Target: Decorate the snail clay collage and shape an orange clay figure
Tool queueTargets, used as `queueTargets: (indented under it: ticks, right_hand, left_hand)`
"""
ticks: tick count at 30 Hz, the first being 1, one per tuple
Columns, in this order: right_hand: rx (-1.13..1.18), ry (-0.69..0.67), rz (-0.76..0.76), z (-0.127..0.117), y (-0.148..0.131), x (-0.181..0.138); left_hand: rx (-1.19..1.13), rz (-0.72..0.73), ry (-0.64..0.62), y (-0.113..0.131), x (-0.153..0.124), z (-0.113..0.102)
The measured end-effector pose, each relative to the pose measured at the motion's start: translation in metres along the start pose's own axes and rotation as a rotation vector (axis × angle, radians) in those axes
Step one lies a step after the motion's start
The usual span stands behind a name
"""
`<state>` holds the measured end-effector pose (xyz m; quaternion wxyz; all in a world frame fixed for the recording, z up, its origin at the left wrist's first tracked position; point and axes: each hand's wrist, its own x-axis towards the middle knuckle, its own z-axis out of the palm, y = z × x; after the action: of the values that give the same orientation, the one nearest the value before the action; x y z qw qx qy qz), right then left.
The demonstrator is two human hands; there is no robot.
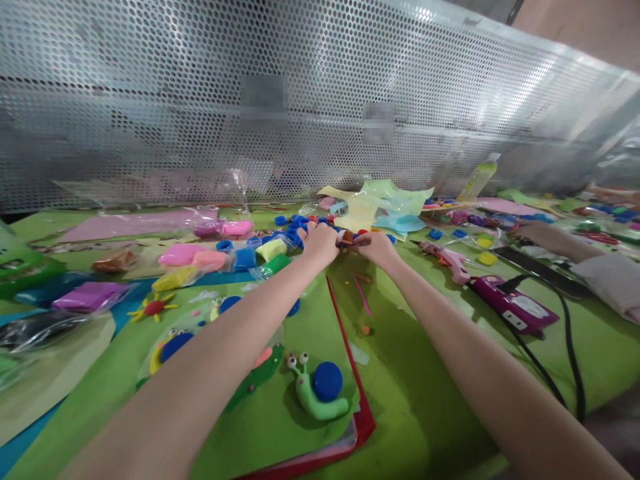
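My left hand (320, 241) and my right hand (376, 246) are close together over the far middle of the table. Both are closed, their fingertips pinching a small brown-orange piece (346, 240) with a white spot. It looks like modelling clay, but the fingers partly hide its shape. Just behind my left hand lies a heap of blue bottle caps (300, 222). Beneath my left forearm is a green sheet (310, 313) on a red folder (367, 417). On this sheet sits a green clay snail (315, 400) with a blue cap (327, 381) as its shell.
Bagged clay (183, 254) and a clay sun (154, 307) lie at left. Paper scraps (370, 203) are piled behind my hands. At right are a pink glue gun (453, 263), a purple power strip (515, 303) with black cables, and another person's arm (560, 240). A perforated metal panel (320, 147) stands behind.
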<state>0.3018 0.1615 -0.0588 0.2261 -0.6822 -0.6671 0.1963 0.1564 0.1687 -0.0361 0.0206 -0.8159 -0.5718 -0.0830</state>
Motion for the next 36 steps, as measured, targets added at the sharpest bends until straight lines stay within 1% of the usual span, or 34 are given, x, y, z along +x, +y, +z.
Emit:
queueTargets:
  ticks: [4,10,15,25,32,36]
  right_hand:
    - [0.031,0.027,-0.005,-0.006,-0.001,-0.004]
    - [0.059,0.09,-0.036,-0.003,-0.005,-0.003]
    - [0.111,0.135,-0.056,-0.007,-0.01,-0.006]
    - [0.202,0.158,0.05,-0.004,-0.012,-0.004]
    - [0.261,0.166,0.091,-0.009,-0.011,-0.007]
    - [0.257,0.156,0.113,-0.012,-0.011,-0.008]
  left_hand:
    - [0.015,0.013,0.008,0.001,-0.001,0.0]
    - [0.033,0.026,0.018,0.003,0.0,0.004]
    - [0.038,0.034,0.027,0.003,-0.001,0.003]
    - [0.025,0.02,0.03,0.002,-0.001,0.004]
    - [0.033,-0.01,0.004,-0.001,-0.001,0.001]
    - [0.037,-0.018,0.0,-0.001,0.0,0.0]
